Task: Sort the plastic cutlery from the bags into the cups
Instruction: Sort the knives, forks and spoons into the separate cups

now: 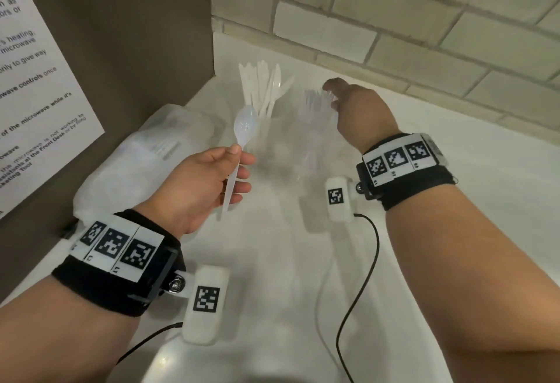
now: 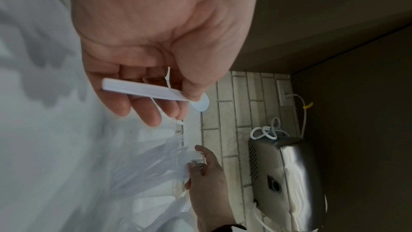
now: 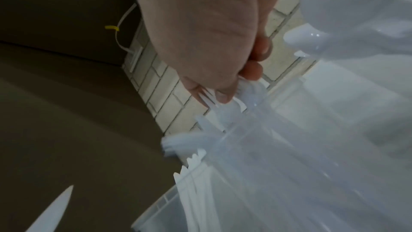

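A white plastic spoon (image 1: 242,137) is held in the left hand (image 1: 197,188), bowl up and handle slanting down across the palm. The grip is a pinch: thumb against forefinger on the neck of the spoon, the other fingers loosely curled beneath the handle. The left wrist view confirms the handle lying across the fingers (image 2: 142,105) with the thumb pressing it.

The spoon is in the air, just in front of a clear cup of knives (image 1: 263,91), which stands upright near the corner where the brown panel (image 1: 121,49) meets the brick wall (image 1: 394,19). Beside it to the right stands a clear cup of forks (image 1: 315,110).

The right hand (image 1: 354,110) is over the fork cup. In the right wrist view its fingertips (image 3: 225,94) close on the tines of a white fork (image 3: 211,98) at the cup's rim; the grip is a pinch with curled fingers.

A clear plastic bag (image 1: 145,155) lies on the white tabletop (image 1: 454,200) to the left of the cups, against the brown panel. A printed notice (image 1: 33,85) hangs on that panel.

The tabletop in front of the cups and to the right of the right wrist is open. Behind the cups the wall stands close. Black cables (image 1: 360,276) trail from both wristbands across the near tabletop.
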Demonstrator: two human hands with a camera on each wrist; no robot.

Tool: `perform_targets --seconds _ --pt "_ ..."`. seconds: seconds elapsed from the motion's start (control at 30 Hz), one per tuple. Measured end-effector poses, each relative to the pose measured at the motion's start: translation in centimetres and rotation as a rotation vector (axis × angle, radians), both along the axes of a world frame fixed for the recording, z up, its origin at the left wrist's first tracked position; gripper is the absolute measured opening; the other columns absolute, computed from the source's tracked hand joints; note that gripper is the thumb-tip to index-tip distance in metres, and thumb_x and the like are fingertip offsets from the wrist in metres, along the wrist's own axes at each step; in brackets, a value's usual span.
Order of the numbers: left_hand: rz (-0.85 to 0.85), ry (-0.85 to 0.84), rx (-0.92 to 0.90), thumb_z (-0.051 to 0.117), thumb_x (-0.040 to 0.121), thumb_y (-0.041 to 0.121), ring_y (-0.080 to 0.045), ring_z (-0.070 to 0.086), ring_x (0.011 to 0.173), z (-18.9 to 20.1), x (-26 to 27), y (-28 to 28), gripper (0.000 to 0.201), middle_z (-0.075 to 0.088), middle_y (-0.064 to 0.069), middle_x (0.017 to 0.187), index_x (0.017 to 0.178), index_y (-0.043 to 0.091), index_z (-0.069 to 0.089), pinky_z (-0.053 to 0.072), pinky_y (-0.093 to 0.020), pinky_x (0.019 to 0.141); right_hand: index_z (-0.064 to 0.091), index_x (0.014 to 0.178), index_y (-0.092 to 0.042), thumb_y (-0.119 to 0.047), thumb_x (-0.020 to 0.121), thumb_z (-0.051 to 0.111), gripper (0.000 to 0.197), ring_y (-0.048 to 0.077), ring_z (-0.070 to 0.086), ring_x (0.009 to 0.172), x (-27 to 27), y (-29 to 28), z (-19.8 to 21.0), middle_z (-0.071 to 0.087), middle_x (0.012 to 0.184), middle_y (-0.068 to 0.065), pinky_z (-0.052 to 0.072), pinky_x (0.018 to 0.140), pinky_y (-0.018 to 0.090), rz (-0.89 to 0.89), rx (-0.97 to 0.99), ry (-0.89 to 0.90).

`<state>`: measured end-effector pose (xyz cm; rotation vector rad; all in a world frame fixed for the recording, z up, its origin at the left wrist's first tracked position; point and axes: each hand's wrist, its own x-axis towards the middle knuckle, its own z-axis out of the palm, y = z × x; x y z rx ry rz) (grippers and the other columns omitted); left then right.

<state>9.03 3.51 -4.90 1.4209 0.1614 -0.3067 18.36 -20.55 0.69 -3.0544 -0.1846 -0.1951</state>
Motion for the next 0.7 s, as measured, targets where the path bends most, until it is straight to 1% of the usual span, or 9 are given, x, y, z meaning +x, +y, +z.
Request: perform_targets --seconds 0.13,0.2,0.27,0.33,0.4,0.5,0.57,0.63,0.7 --pt "-0.012 -0.002 0.034 0.050 0.097 0.042 -0.017 0.067 0.070 -0.1 -0.2 -0.1 0.034 0.062 0.001 0.082 0.098 0.016 0.072 0.054 -0.037 0.079 0.014 0.152 -0.035 -0.005 0.098 0.039 0.067 0.023 0.055 0.083 -0.1 0.2 0.3 0.065 0.113 0.011 0.042 0.071 0.028 -0.028 0.049 0.094" --pt "-0.011 -0.001 0.054 0.050 0.095 0.046 -0.017 0.067 0.070 0.1 -0.2 -0.3 0.035 0.062 0.000 0.083 0.097 0.019 0.072 0.056 -0.038 0.077 0.008 0.152 -0.036 -0.007 0.099 0.042 0.070 0.025 0.057 0.091 -0.5 0.1 0.9 0.057 0.122 0.013 0.042 0.074 0.029 -0.038 0.062 0.072" --pt "-0.010 -0.006 0.073 0.051 0.095 0.047 -0.016 0.065 0.067 0.3 -0.2 -0.7 0.034 0.060 0.001 0.083 0.094 0.021 0.072 0.056 -0.035 0.070 0.015 0.153 -0.031 -0.008 0.099 0.045 0.065 0.029 0.058 0.102 -1.5 0.3 1.5 0.044 0.132 0.013 0.045 0.081 0.029 -0.034 0.113 -0.066" --pt "-0.029 -0.023 0.075 0.051 0.095 0.045 -0.014 0.061 0.063 0.6 -0.3 -1.1 0.032 0.059 0.001 0.082 0.092 0.022 0.073 0.054 -0.030 0.063 0.038 0.145 -0.021 -0.016 0.100 0.045 0.046 0.027 0.058 0.107 -3.0 0.9 1.6 0.045 0.134 0.011 0.041 0.089 0.024 -0.004 0.221 -0.207" --pt "-0.055 -0.048 0.086 0.052 0.095 0.044 -0.011 0.058 0.060 0.9 -0.4 -1.6 0.030 0.059 0.003 0.081 0.088 0.025 0.073 0.051 -0.027 0.060 0.058 0.127 -0.019 -0.026 0.100 0.048 0.031 0.018 0.060 0.095 -4.5 2.1 1.3 0.057 0.122 0.005 0.037 0.084 0.015 0.055 0.412 -0.213" --pt "-0.099 -0.076 0.113 0.053 0.095 0.043 -0.010 0.056 0.060 1.3 -0.6 -2.5 0.028 0.059 0.004 0.080 0.085 0.027 0.074 0.050 -0.027 0.060 0.061 0.117 -0.025 -0.035 0.094 0.058 0.025 0.009 0.059 0.062 -7.1 4.1 0.3 0.064 0.089 -0.008 0.046 0.066 0.021 0.108 0.783 -0.015" --pt "-0.135 -0.083 0.129 0.055 0.094 0.042 -0.011 0.056 0.060 1.4 -0.8 -3.2 0.027 0.059 0.003 0.081 0.085 0.026 0.075 0.050 -0.027 0.060 0.058 0.115 -0.025 -0.025 0.095 0.057 0.020 0.009 0.059 0.052 -8.3 4.8 -0.6 0.061 0.073 -0.007 0.048 0.055 0.024 0.105 0.928 0.027" --pt "-0.180 -0.095 0.148 0.056 0.093 0.040 -0.012 0.060 0.064 1.4 -1.2 -3.7 0.025 0.063 -0.003 0.084 0.087 0.024 0.074 0.052 -0.028 0.063 0.058 0.110 -0.023 -0.013 0.097 0.051 0.018 0.010 0.058 0.048 -9.3 4.8 -1.1 0.058 0.061 -0.003 0.052 0.054 0.028 0.081 0.977 -0.021" --pt "-0.193 -0.158 0.254 0.060 0.092 0.039 -0.009 0.063 0.076 1.2 -1.3 -3.6 0.022 0.069 -0.005 0.094 0.094 0.023 0.073 0.052 -0.023 0.070 0.059 0.110 -0.021 -0.010 0.097 0.048 0.020 0.009 0.058 0.047 -9.7 4.0 -0.8 0.058 0.058 -0.001 0.053 0.055 0.029 0.026 0.988 -0.110"
